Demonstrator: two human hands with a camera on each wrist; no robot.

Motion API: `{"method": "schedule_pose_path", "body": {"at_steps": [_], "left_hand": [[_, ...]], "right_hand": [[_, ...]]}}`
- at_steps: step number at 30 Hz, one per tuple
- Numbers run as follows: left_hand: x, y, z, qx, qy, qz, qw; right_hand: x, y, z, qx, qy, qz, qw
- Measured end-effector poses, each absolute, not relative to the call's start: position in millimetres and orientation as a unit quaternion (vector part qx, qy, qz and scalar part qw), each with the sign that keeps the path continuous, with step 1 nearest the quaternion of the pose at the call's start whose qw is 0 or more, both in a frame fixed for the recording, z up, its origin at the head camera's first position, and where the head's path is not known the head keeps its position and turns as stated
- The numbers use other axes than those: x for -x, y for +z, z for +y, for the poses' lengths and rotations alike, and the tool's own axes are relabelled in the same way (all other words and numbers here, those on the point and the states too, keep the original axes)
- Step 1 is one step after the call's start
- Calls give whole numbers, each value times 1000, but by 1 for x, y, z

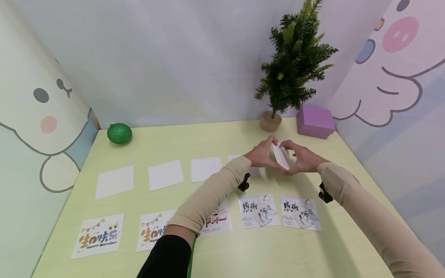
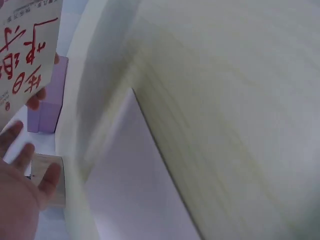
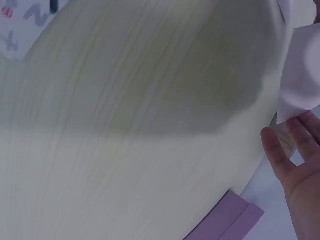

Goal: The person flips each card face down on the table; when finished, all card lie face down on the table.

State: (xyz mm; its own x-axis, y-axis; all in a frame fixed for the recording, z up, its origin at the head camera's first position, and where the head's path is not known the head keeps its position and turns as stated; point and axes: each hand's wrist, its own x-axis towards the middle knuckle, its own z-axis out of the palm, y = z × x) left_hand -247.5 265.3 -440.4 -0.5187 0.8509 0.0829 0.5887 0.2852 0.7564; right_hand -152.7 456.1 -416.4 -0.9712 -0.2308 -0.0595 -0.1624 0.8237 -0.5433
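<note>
Both hands hold one small card [image 1: 281, 155] upright between them above the back right part of the table. Its white back faces the head camera, while red brush-style characters show on the card [image 2: 30, 55] in the left wrist view. The left hand [image 1: 265, 155] grips it from the left, index finger at the top edge and thumb at the bottom. From the right, the right hand [image 1: 304, 158] pinches it likewise. Beneath the left hand lies a blank-side-up card [image 2: 140, 185], partly hidden by that hand in the head view.
Blank-side-up cards [image 1: 166, 175] form a back row. Nearer lie printed cards: birthday cards [image 1: 99, 235], a red-lettered card [image 1: 219, 222] partly under the left sleeve, and two matching calligraphy cards [image 1: 259, 211]. Behind stand a potted tree [image 1: 292, 61], a purple box [image 1: 315, 121] and a green round object [image 1: 119, 133].
</note>
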Motion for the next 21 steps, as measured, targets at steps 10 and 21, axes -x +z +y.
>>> {"method": "schedule_pose_path", "body": {"at_steps": [10, 21], "left_hand": [[256, -439, 249, -485, 259, 826, 125], [255, -435, 226, -483, 210, 840, 128]], "right_hand": [[153, -433, 462, 139, -125, 979, 79], [153, -439, 453, 134, -124, 978, 96]]}}
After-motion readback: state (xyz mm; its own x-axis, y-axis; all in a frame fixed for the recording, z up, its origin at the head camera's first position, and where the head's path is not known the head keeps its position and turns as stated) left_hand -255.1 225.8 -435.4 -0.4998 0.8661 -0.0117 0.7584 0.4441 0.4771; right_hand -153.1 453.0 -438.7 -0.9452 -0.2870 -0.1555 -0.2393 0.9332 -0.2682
